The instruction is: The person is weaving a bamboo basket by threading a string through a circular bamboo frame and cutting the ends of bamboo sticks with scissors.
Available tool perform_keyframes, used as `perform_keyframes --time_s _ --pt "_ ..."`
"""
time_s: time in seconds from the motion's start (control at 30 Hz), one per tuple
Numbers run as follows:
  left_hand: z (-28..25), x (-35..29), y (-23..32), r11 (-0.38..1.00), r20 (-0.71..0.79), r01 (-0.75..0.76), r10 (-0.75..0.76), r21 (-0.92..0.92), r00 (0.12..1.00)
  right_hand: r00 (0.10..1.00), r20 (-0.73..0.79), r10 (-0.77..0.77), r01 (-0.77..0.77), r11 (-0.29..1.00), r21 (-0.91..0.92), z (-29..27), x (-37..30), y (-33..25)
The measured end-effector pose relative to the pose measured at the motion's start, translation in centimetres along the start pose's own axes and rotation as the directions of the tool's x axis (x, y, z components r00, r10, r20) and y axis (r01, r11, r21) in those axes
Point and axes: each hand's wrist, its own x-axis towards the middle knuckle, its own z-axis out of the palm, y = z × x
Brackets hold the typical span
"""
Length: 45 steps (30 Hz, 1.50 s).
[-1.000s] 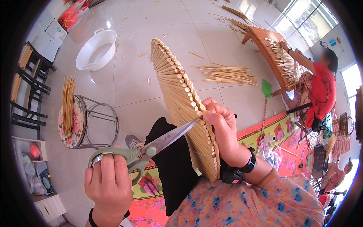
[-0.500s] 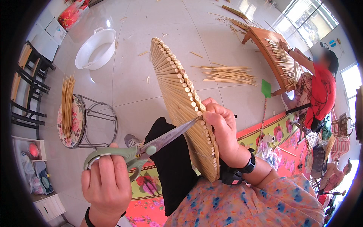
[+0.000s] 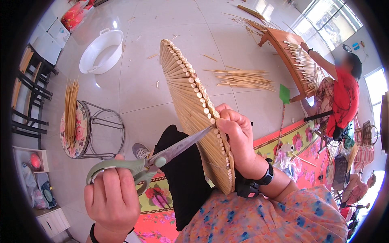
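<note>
My left hand grips green-handled scissors, with its fingers through the handle loops. The blades look nearly together, and their tips touch the edge of a round, tan disc of straw stalks. This disc stands tilted over my lap, with its stalks fanning out and their pale cut ends lined up along the rim. My right hand pinches that rim between thumb and fingers, right beside the scissor tips. What lies just between the tips is too small to make out.
A stool with a stalk bundle stands at left, below a white basin. Loose stalks lie on the floor ahead. At right, a person in red works at a wooden table; a green fly swatter is nearer.
The scissors' handles and my left hand have shifted slightly left, while the tips stay at the rim. My right hand keeps its pinch. The person in red has moved an arm.
</note>
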Motion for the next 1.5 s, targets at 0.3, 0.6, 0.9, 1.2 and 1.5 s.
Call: perform_keyframes --time_s 0.3,0.6,0.9,1.2,1.5 --pt "-0.4 0.5 0.1 0.999 0.029 -0.004 0.003 0.040 1.000 1.000 0.015 0.000 0.000 1.000 -0.020 0.0 -0.2 0.0" --pt "0.7 0.4 0.0 0.998 -0.026 -0.018 0.017 -0.064 1.000 1.000 0.017 -0.018 0.019 0.997 -0.081 0.2 -0.3 -0.2" --pt "1.1 -0.5 -0.7 0.967 -0.023 0.062 -0.069 -0.247 0.997 0.999 0.035 -0.016 0.017 0.999 -0.028 0.2 -0.2 0.0" --pt "1.4 -0.4 -0.4 0.988 -0.049 0.035 -0.043 -0.151 0.998 1.000 0.002 0.019 -0.019 1.000 -0.017 0.5 -0.2 0.0" --pt "0.9 -0.2 -0.3 0.992 -0.070 0.022 -0.031 -0.123 0.997 1.000 0.015 0.017 -0.017 1.000 -0.018 0.7 -0.2 -0.1"
